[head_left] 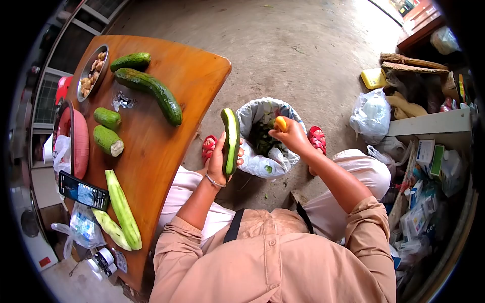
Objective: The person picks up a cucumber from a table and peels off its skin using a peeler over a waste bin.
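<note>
My left hand (218,160) is closed around a dark green cucumber (231,141) held upright, with one long pale strip where its skin is off. In my right hand (293,135) is a tool with an orange handle (280,122); its working end is hidden. That hand is apart from the cucumber, above a bin (295,113) lined with a whitish bag. Dark green peelings (260,139) lie in the bin. Two peeled pale cucumbers (124,209) rest at the near end of the wooden table (172,60) on my left.
Unpeeled cucumbers (151,91), two shorter green pieces (107,132), a bowl of bulbs (93,70), a pink basin (80,139) and a phone (83,190) are on the table. Bags (371,116) and boxes crowd the shelf at right. My feet in red sandals (317,139) flank the bin.
</note>
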`<state>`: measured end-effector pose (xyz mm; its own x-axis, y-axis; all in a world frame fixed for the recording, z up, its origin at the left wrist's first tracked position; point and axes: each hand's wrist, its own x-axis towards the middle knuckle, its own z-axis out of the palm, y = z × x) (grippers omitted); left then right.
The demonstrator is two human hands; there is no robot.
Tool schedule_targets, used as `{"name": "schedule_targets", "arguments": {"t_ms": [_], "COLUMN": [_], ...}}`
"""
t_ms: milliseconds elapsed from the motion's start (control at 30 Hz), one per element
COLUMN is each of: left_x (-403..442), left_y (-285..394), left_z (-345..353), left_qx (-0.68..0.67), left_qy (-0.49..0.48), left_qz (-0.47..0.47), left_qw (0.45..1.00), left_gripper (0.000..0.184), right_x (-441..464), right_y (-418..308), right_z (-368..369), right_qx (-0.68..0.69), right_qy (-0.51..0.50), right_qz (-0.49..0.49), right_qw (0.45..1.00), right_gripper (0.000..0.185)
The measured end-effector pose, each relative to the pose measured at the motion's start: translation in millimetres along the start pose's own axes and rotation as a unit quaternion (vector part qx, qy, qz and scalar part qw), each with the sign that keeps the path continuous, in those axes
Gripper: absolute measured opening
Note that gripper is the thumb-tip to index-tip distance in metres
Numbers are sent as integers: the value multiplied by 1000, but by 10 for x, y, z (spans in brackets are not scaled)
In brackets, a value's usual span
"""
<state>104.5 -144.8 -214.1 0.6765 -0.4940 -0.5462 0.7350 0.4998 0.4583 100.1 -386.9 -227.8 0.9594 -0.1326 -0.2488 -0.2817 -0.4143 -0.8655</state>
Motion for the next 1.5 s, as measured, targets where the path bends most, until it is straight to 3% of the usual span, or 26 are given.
{"name": "schedule_targets", "arguments": {"t_ms": [100,167,233,300,333,400,500,533,567,700,767,900,967,1033,1167,1333,1400,1433,1500], "left_x": [30,68,123,143,153,161,138,191,254,295,255,269,267,254,176,119,71,19,-115], "left_y": [9,21,26,46,47,20,-9,-37,-72,-162,-183,-217,-217,-222,-129,-148,-158,-183,-192], "left_z": [62,83,74,176,233,338,426,397,369,411,405,363,400,423,572,383,223,242,397], "left_qx": [-23,-47,-63,-81,-88,-98,-56,-107,-157,-235,-269,-274,-255,-170,-177,-143,-103,-103,-94], "left_qy": [-19,-38,-50,-70,-62,-51,-37,-85,-132,-151,-267,-281,-232,-114,-86,-79,-246,-246,-41], "left_qz": [28,23,21,32,32,36,41,20,-2,-41,-43,-53,-45,-41,-50,-61,-39,-40,-134], "left_qw": [999,998,997,994,994,993,997,990,979,959,924,918,937,978,979,985,963,963,986], "left_gripper": [40,38,38,37,36,43,46,47,49,50,51,48,47,47,42,41,42,42,40], "right_x": [-20,20,-99,-132,-147,-217,-329,-348,-359,-312,-317,-326,-311,-265,-273,-251,-229,-144,3], "right_y": [-3,-129,-679,-934,-1013,-1166,-1323,-1339,-1358,-1328,-1310,-1257,-1258,-1243,-1229,-1190,-1214,-1195,-1175], "right_z": [25,39,-166,-215,-182,-60,92,132,157,188,185,220,216,186,205,222,171,104,14], "right_qx": [-77,190,462,561,560,627,630,625,622,616,619,586,594,596,619,611,583,555,594], "right_qy": [-40,45,-13,-72,-74,-107,-195,-210,-216,-217,-220,-242,-210,-215,-218,-237,-179,-156,-107], "right_qz": [3,-32,23,-67,-67,-105,-80,-78,-63,-44,-29,-50,-4,-8,28,-6,4,-21,-17], "right_qw": [996,980,887,822,822,765,747,748,750,756,754,772,776,773,754,755,793,817,797], "right_gripper": [27,23,26,32,32,35,36,35,36,37,37,35,33,33,33,31,29,29,32]}}
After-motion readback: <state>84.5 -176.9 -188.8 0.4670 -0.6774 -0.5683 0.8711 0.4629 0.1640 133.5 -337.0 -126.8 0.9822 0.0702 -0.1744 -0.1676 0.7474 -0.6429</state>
